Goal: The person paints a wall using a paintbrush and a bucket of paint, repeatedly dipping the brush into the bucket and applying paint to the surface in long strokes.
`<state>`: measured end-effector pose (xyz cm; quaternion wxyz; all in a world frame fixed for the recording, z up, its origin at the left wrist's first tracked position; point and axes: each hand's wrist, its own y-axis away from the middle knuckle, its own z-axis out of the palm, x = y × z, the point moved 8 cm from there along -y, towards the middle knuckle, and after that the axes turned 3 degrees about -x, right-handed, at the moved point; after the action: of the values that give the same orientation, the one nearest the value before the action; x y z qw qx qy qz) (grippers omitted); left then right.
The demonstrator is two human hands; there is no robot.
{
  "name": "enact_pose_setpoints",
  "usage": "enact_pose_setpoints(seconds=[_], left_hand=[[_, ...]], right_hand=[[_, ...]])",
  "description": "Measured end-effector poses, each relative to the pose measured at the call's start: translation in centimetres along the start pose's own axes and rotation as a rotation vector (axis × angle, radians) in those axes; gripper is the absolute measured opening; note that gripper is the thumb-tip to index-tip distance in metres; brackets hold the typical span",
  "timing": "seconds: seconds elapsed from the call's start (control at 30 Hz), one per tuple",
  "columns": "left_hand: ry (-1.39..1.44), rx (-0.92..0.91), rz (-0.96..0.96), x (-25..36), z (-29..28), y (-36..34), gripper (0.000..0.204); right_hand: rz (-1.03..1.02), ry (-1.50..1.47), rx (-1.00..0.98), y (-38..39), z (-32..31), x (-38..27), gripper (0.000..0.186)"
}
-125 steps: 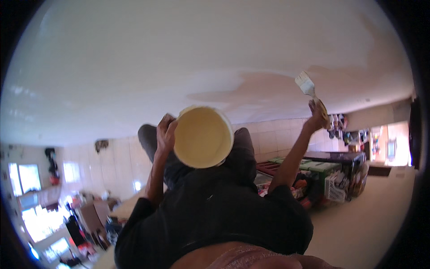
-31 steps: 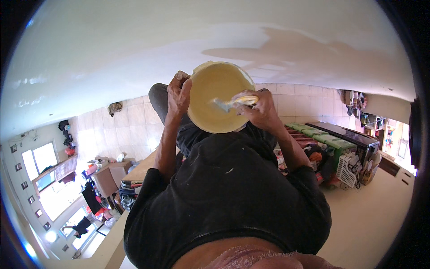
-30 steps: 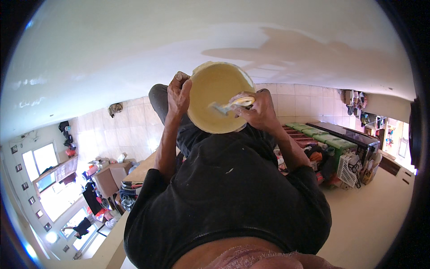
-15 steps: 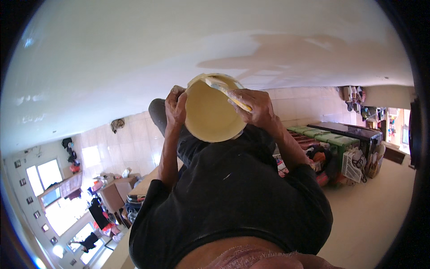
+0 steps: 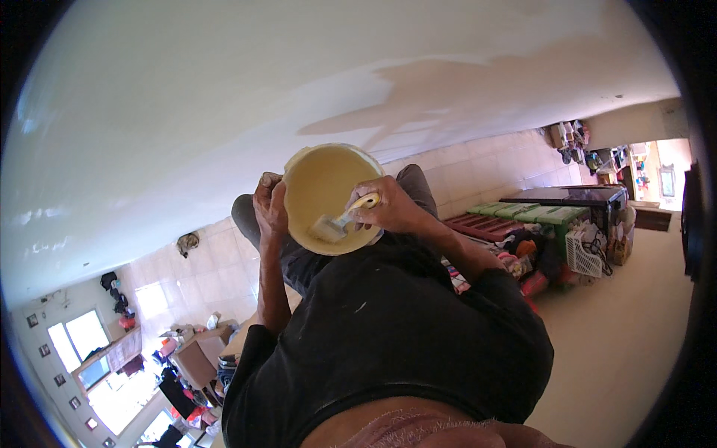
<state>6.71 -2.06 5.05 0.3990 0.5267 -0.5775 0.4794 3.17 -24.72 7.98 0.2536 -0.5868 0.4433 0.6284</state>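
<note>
My left hand [image 5: 271,204] grips the left rim of a round, cream-coloured bucket [image 5: 306,179], thumb on the side facing me. The bucket is held in front of my body, its open mouth toward me. Inside it the walls look pale yellow, and how much it contains is hard to make out. My right hand [image 5: 385,205] is closed round the yellow handle of a paintbrush [image 5: 331,227]. The brush's pale bristles point down to the left, inside the bucket near its lower wall. Whitish smears mark the fingers of both hands.
A pale wall [image 5: 224,97] rises just ahead, with my shadow on it. Below lies a tiled floor [image 5: 478,164], where a cat-like animal [image 5: 187,244] sits to the left. Green-topped storage [image 5: 549,213], a white basket [image 5: 582,254] and clutter stand at right. Furniture [image 5: 198,358] fills the lower left.
The paintbrush has gone from the bucket's upper rim down inside it, its bristles now pointing lower left. The bucket and both hands have shifted left and slightly down in view.
</note>
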Motion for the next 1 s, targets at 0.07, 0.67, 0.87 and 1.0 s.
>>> enact_pose_setpoints(seconds=[0.07, 0.67, 0.87, 1.0], left_hand=[[-0.018, -0.001, -0.005, -0.1, 0.0, -0.1, 0.018], [-0.038, 0.019, -0.073, -1.0, -0.2, -0.2, 0.017], [-0.075, 0.014, -0.073, -0.7, -0.2, -0.2, 0.017], [-0.041, 0.018, -0.073, -0.9, -0.4, 0.0, 0.018]], right_hand=[[-0.135, 0.099, 0.018, -0.2, -0.4, -1.4, 0.019], [-0.292, 0.314, 0.142, 1.6, -2.5, -2.0, 0.019], [-0.025, -0.040, -0.025, 1.6, -1.1, -1.5, 0.016], [-0.262, -0.237, 0.165, 2.5, -6.1, -2.5, 0.019]])
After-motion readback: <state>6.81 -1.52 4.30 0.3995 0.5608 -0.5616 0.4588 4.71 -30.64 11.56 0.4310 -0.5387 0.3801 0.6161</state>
